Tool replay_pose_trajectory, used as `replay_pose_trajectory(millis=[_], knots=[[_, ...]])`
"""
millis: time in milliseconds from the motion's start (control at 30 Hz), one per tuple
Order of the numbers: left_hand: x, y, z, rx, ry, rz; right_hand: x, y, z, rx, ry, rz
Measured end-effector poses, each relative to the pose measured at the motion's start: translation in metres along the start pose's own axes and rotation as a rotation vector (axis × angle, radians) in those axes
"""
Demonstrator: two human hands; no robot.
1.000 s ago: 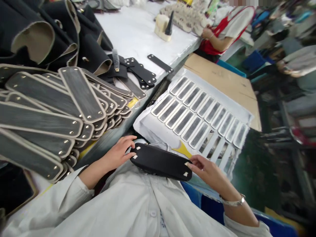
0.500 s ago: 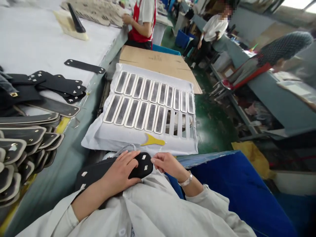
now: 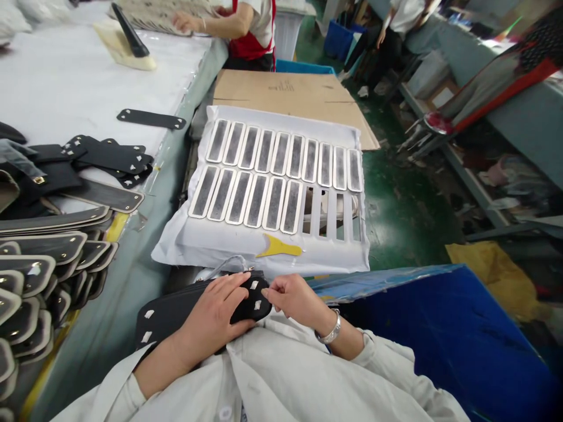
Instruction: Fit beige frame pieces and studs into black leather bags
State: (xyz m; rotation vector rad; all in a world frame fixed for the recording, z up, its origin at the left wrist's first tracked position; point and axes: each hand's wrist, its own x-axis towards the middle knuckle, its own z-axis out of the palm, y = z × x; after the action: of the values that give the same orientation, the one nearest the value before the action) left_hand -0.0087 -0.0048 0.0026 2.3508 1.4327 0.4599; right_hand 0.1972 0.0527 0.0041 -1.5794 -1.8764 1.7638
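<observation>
A black rounded strip (image 3: 165, 310) with small white patches near its ends lies across my lap. My left hand (image 3: 215, 310) rests over its right part, fingers spread on top and the thumb along the near edge. At the strip's right end is my right hand (image 3: 292, 299), its thumb and index finger pinched together at the edge beside the white patches; what is between the fingertips is too small to make out. Just beyond, a white cloth-covered board (image 3: 211, 243) carries two rows of grey strips with pale borders and a yellow Y-shaped piece (image 3: 279, 246).
On the left table (image 3: 88, 76) lie black strips (image 3: 112, 155), a stack of pale-edged strips (image 3: 48, 246) and a black-handled brush (image 3: 127, 44). Cardboard (image 3: 285, 94) is behind the board, a blue bin (image 3: 440, 328) at right. Several people work farther back.
My right hand has moved slightly left, onto the strip's end. My left hand stays on the strip. The view has shifted, and the person in red has an arm reaching farther left.
</observation>
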Motion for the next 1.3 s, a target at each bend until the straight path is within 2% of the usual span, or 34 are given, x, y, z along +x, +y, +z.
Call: replay_pose_trajectory(millis=[233, 567, 633, 767, 867, 967, 1167, 1300], knots=[[0.003, 0.003, -0.006, 0.064, -0.001, 0.054, -0.001, -0.009, -0.009, -0.157, -0.022, -0.066], [0.015, 0.007, 0.002, 0.074, 0.001, 0.112, 0.003, -0.011, -0.012, -0.278, 0.044, -0.157], [0.015, 0.007, 0.002, 0.089, -0.023, 0.112, 0.003, -0.005, -0.011, -0.21, 0.029, -0.109], [0.013, 0.007, 0.002, 0.11, -0.046, 0.109, 0.0, 0.011, -0.007, 0.155, -0.096, 0.025], [0.012, 0.007, 0.003, 0.106, -0.038, 0.116, -0.004, 0.017, -0.005, 0.352, -0.131, 0.013], [0.011, 0.009, 0.004, 0.103, -0.036, 0.115, -0.008, 0.017, -0.003, 0.407, -0.105, -0.014], [0.01, 0.012, 0.004, 0.052, -0.015, 0.088, -0.016, 0.007, 0.004, 0.263, -0.05, 0.045], [0.008, 0.012, 0.006, 0.004, 0.025, 0.045, -0.019, 0.002, 0.014, 0.104, 0.043, 0.032]])
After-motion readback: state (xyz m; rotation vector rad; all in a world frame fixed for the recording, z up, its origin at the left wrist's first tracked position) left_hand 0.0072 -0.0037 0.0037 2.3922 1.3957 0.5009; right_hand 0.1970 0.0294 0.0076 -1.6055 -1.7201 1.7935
